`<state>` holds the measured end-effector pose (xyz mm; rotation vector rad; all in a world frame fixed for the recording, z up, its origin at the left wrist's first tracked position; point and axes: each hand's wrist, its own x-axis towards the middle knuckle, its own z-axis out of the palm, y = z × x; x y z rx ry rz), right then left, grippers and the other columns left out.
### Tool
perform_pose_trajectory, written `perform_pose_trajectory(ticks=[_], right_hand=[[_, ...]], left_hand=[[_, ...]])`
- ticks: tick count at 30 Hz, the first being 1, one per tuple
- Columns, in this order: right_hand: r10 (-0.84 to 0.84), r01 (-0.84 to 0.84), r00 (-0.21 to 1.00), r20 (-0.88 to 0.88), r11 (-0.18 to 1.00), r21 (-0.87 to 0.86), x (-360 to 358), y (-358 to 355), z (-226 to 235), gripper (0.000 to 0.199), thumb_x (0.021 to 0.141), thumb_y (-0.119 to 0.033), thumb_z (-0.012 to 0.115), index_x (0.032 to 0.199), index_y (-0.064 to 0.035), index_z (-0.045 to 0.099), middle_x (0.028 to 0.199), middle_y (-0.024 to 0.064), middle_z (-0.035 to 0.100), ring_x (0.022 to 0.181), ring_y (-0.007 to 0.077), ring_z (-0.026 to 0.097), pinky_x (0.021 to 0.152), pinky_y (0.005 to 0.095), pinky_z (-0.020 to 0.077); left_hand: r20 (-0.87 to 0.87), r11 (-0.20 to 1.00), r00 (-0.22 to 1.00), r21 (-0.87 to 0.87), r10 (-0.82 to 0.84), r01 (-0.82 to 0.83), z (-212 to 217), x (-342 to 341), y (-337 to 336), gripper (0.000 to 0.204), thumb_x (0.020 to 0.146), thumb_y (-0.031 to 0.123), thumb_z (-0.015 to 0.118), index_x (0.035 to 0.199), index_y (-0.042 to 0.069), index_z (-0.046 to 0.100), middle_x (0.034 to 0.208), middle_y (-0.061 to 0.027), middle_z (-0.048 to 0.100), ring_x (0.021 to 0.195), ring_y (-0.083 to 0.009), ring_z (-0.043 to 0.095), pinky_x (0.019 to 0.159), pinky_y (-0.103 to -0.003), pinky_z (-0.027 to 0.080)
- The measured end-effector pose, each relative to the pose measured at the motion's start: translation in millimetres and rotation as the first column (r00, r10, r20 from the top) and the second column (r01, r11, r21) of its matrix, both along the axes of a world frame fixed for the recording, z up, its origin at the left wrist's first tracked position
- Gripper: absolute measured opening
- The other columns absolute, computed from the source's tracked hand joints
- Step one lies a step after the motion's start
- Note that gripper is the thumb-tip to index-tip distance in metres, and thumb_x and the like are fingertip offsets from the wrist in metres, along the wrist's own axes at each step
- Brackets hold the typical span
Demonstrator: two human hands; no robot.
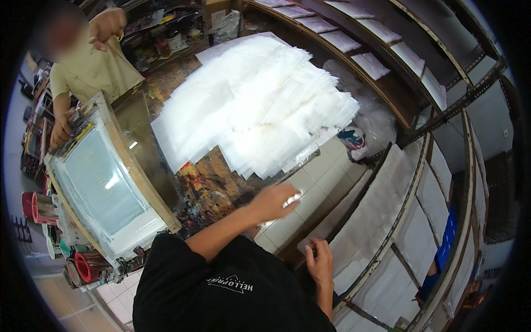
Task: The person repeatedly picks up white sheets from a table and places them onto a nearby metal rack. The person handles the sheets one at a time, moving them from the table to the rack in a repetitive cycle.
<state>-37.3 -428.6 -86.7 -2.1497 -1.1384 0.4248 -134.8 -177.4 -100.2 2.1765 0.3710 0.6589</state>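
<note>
My left hand (274, 202) reaches across my body, above the floor tiles beside the worktable. Its fingers are bent, with a gap between thumb and fingers, and nothing shows in it. Low at the right, my right hand (321, 263) is by the near end of a rack shelf, beside the corner of a pale sheet (337, 213). Its fingers are curved and apart; whether they touch that sheet is hard to tell. A large fanned pile of white sheets (254, 105) covers much of the paint-stained worktable (207, 191).
A framed printing screen (105, 182) lies at left, a co-worker's hand (62, 130) on its far edge. Rack shelves (381, 216) holding pale sheets curve along the right; more shelves (310, 41) run behind. Red tubs (91, 265) stand low at left. Clear plastic (376, 119) is bunched near the pile.
</note>
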Motion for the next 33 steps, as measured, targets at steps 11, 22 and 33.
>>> perform_pose_trajectory(ticks=[11, 22, 33], right_hand=[[0.049, -0.052, 0.998, -0.046, 0.996, -0.078, 21.1, 11.8, -8.1, 0.027, 0.089, -0.016, 0.072, 0.112, -0.0024, 0.065, 0.098, 0.0166, 0.065, 0.083, 0.0332, 0.066, 0.074, 0.0414, 0.0531], [-0.082, 0.078, 0.988, -0.128, 0.996, -0.037, 35.2, -3.1, -23.4, 0.032, 0.095, -0.024, 0.062, 0.119, -0.003, 0.061, 0.107, 0.0161, 0.063, 0.1, 0.0383, 0.063, 0.084, 0.0456, 0.0519], [-0.146, 0.384, 0.84, -0.522, 0.841, 0.381, 57.7, 25.9, 33.6, 0.054, 0.096, -0.026, 0.064, 0.141, -0.0027, 0.046, 0.107, 0.0163, 0.06, 0.088, 0.0268, 0.064, 0.077, 0.0372, 0.0526]], left_hand=[[-0.28, 0.663, 0.615, 0.471, 0.738, -0.581, 3.1, -9.3, 277.6, 0.047, 0.088, 0.032, 0.067, 0.117, -0.004, 0.062, 0.114, -0.0234, 0.062, 0.107, -0.0396, 0.06, 0.095, -0.045, 0.05], [-0.108, 0.857, 0.894, 0.354, 0.435, -0.374, -75.8, -60.2, 392.3, 0.033, 0.095, 0.005, 0.051, 0.124, -0.007, 0.062, 0.121, -0.0243, 0.065, 0.114, -0.0367, 0.061, 0.102, -0.042, 0.046], [0.102, 0.931, 0.982, 0.347, -0.156, 0.112, 34.1, 102.4, 16.2, 0.023, 0.095, -0.002, 0.058, 0.116, -0.004, 0.066, 0.097, -0.0141, 0.065, 0.08, -0.0245, 0.059, 0.072, -0.036, 0.049]])
